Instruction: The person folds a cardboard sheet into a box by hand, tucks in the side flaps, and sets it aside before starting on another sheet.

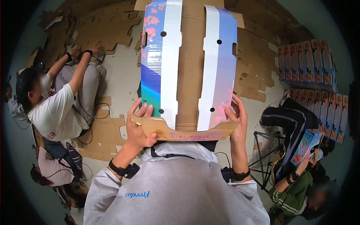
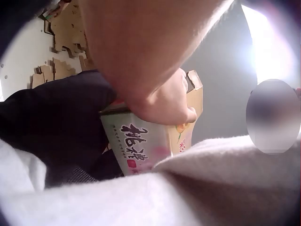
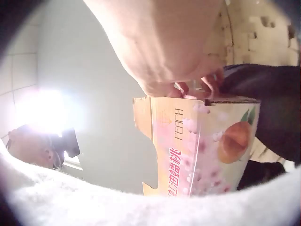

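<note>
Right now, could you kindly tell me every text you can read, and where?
"Freedom": grey sweatshirt.
"PEACH": open carton.
"油蟠桃": same carton; preceding character unclear.
"桃": same carton, large; neighbouring character uncertain.
Too small or blurred: remaining carton print, red print on white shirt.

The pale floor [image 1: 124,73] carries flat cardboard [image 1: 103,32] at upper left, lower left and upper right.

Between left hand [image 1: 137,129] and right hand [image 1: 239,115], a carton [image 1: 190,75], extending forward of both; from hand to hand, its end flap [image 1: 195,135]. Well left of the left hand, a seated person [image 1: 56,108]; forward-left, flattened cardboard [image 1: 101,32] on the floor [image 1: 125,58]. Right of the right hand, a stand [image 1: 258,157]; farther right, another person [image 1: 294,195] with a second carton [image 1: 306,145] in hand; forward of there, rows of cartons [image 1: 308,63].
</note>
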`<state>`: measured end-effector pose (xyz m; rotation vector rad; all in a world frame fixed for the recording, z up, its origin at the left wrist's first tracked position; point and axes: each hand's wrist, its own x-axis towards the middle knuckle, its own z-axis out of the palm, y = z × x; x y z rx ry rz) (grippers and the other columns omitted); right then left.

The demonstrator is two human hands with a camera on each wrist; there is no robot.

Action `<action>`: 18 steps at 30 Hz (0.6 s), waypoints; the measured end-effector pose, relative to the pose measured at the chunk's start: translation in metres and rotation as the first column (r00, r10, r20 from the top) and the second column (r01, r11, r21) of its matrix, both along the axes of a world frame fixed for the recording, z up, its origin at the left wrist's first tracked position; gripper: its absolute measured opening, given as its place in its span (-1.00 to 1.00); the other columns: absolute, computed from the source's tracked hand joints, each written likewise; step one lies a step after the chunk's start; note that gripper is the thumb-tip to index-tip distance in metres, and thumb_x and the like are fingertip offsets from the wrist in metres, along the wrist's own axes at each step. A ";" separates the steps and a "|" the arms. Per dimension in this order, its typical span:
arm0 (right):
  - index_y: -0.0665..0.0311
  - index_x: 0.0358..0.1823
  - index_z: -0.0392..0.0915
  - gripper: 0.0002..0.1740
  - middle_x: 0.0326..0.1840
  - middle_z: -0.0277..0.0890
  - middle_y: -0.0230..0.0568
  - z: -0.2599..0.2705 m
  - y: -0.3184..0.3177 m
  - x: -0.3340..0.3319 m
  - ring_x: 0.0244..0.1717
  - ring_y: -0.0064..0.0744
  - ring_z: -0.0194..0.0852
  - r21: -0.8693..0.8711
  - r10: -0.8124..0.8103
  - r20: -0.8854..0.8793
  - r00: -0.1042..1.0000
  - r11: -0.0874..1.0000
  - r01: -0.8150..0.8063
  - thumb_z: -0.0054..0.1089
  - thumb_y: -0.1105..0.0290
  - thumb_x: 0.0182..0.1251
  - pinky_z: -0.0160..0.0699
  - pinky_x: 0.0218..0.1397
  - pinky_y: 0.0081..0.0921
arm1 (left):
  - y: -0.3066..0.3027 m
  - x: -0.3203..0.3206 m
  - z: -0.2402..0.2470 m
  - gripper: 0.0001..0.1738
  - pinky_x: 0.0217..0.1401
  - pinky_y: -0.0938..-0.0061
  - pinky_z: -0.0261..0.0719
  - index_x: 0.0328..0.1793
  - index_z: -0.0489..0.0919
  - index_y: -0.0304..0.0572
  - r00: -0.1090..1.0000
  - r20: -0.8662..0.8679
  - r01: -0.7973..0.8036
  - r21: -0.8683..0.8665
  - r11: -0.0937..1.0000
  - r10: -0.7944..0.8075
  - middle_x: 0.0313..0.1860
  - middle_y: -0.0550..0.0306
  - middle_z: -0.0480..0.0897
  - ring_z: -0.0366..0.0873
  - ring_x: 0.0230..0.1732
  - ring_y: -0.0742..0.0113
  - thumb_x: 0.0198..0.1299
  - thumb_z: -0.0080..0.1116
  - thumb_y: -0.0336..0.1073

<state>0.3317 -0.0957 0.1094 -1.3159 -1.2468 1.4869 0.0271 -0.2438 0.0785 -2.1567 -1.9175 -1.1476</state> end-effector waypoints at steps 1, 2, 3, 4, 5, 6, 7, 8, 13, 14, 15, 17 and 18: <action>0.35 0.53 0.44 -0.44 0.27 0.64 -0.02 -0.001 0.000 -0.001 0.24 -0.39 0.63 0.008 -0.002 -0.003 1.000 1.000 0.002 0.26 0.40 0.56 0.55 0.33 -0.44 | 0.000 -0.001 -0.001 -0.14 0.45 -0.22 0.51 0.51 0.57 -0.28 1.000 0.023 0.009 -0.007 1.000 -0.009 0.47 -0.15 0.52 0.45 0.45 -0.49 0.44 -0.04 0.33; 0.35 0.52 0.44 -0.45 0.27 0.65 -0.03 -0.002 0.000 0.000 0.24 -0.41 0.63 0.014 -0.005 -0.004 1.000 1.000 0.005 0.25 0.40 0.57 0.55 0.32 -0.45 | -0.001 -0.002 -0.001 -0.13 0.46 -0.22 0.49 0.51 0.57 -0.28 0.999 0.047 0.020 -0.016 1.000 -0.019 0.48 -0.15 0.50 0.42 0.47 -0.50 0.45 -0.06 0.34; 0.35 0.51 0.44 -0.46 0.26 0.65 -0.04 -0.004 -0.003 0.001 0.24 -0.42 0.62 0.016 -0.011 -0.004 1.000 1.000 0.011 0.25 0.40 0.57 0.55 0.32 -0.46 | -0.003 -0.002 -0.002 -0.13 0.47 -0.23 0.47 0.51 0.57 -0.27 0.997 0.072 0.033 -0.029 0.999 -0.031 0.48 -0.15 0.49 0.40 0.50 -0.50 0.45 -0.08 0.35; 0.34 0.50 0.45 -0.47 0.24 0.67 -0.05 -0.006 -0.003 0.002 0.22 -0.44 0.63 0.007 -0.014 -0.006 1.000 1.000 0.014 0.25 0.40 0.57 0.56 0.30 -0.47 | -0.002 -0.002 -0.002 -0.13 0.48 -0.24 0.46 0.51 0.57 -0.27 0.996 0.081 0.037 -0.024 0.999 -0.035 0.48 -0.15 0.49 0.39 0.50 -0.50 0.45 -0.08 0.35; 0.33 0.49 0.45 -0.48 0.22 0.68 -0.07 -0.007 -0.001 0.003 0.21 -0.45 0.64 -0.003 -0.019 -0.006 1.000 1.000 0.019 0.24 0.40 0.58 0.56 0.27 -0.48 | -0.001 -0.002 -0.001 -0.13 0.48 -0.24 0.44 0.52 0.57 -0.27 0.995 0.092 0.043 -0.019 0.999 -0.041 0.48 -0.16 0.49 0.39 0.51 -0.50 0.45 -0.08 0.35; 0.33 0.48 0.45 -0.50 0.20 0.69 -0.09 -0.008 0.000 0.003 0.19 -0.47 0.64 -0.010 -0.021 -0.007 1.000 1.000 0.021 0.24 0.40 0.58 0.57 0.25 -0.49 | -0.001 -0.001 -0.001 -0.13 0.49 -0.24 0.43 0.52 0.57 -0.26 0.994 0.101 0.047 -0.012 0.999 -0.046 0.48 -0.17 0.49 0.38 0.51 -0.49 0.45 -0.08 0.35; 0.33 0.48 0.45 -0.50 0.18 0.70 -0.11 -0.007 0.000 0.003 0.17 -0.49 0.65 -0.022 -0.024 -0.015 1.000 0.999 0.024 0.23 0.40 0.59 0.58 0.22 -0.50 | -0.002 0.000 0.000 -0.13 0.50 -0.25 0.42 0.51 0.57 -0.26 0.992 0.119 0.048 -0.021 0.999 -0.045 0.48 -0.17 0.49 0.37 0.52 -0.50 0.44 -0.07 0.35; 0.32 0.48 0.45 -0.51 0.16 0.71 -0.12 -0.006 0.000 0.001 0.15 -0.52 0.65 -0.032 -0.033 -0.031 0.999 0.999 0.032 0.23 0.40 0.60 0.58 0.20 -0.52 | -0.002 0.001 0.000 -0.13 0.50 -0.25 0.40 0.51 0.57 -0.27 0.990 0.129 0.054 -0.028 0.998 -0.050 0.48 -0.18 0.49 0.37 0.52 -0.50 0.44 -0.07 0.35; 0.32 0.45 0.47 -0.57 0.09 0.74 -0.17 -0.023 -0.004 0.005 0.04 -0.61 0.64 0.050 -0.067 -0.049 0.997 0.996 0.070 0.17 0.42 0.63 0.58 0.10 -0.59 | -0.004 -0.004 -0.003 -0.13 0.52 -0.26 0.37 0.48 0.57 -0.28 0.988 0.147 0.065 -0.061 0.996 -0.055 0.49 -0.20 0.49 0.35 0.53 -0.50 0.43 -0.06 0.36; 0.32 0.44 0.48 -0.58 0.08 0.74 -0.17 -0.024 -0.004 0.005 0.03 -0.62 0.64 0.067 -0.069 -0.047 0.997 0.995 0.072 0.16 0.42 0.64 0.57 0.09 -0.60 | -0.004 -0.005 -0.003 -0.14 0.51 -0.26 0.37 0.48 0.58 -0.27 0.988 0.144 0.067 -0.071 0.995 -0.056 0.49 -0.20 0.49 0.35 0.53 -0.50 0.44 -0.06 0.36; 0.32 0.44 0.48 -0.59 0.07 0.74 -0.18 -0.026 -0.005 0.005 0.01 -0.63 0.63 0.084 -0.066 -0.044 0.997 0.994 0.069 0.14 0.42 0.65 0.57 0.08 -0.61 | -0.005 -0.005 -0.002 -0.14 0.51 -0.27 0.37 0.47 0.58 -0.27 0.989 0.141 0.064 -0.081 0.995 -0.053 0.49 -0.21 0.49 0.35 0.52 -0.51 0.44 -0.07 0.36; 0.33 0.44 0.47 -0.59 0.11 0.72 -0.14 -0.027 -0.010 0.006 0.03 -0.60 0.62 0.062 -0.115 -0.019 0.993 0.991 0.116 0.12 0.40 0.67 0.56 0.12 -0.58 | -0.003 -0.005 -0.001 -0.16 0.51 -0.27 0.37 0.46 0.56 -0.30 0.990 0.106 0.098 -0.087 0.991 -0.088 0.48 -0.25 0.47 0.35 0.52 -0.52 0.44 -0.03 0.33; 0.34 0.44 0.47 -0.59 0.13 0.71 -0.11 -0.028 -0.011 0.006 0.04 -0.58 0.62 0.054 -0.131 -0.006 0.991 0.990 0.131 0.10 0.40 0.68 0.56 0.14 -0.57 | -0.002 -0.004 -0.001 -0.16 0.51 -0.28 0.36 0.46 0.55 -0.32 0.991 0.089 0.106 -0.087 0.991 -0.098 0.48 -0.27 0.46 0.34 0.52 -0.52 0.45 -0.01 0.32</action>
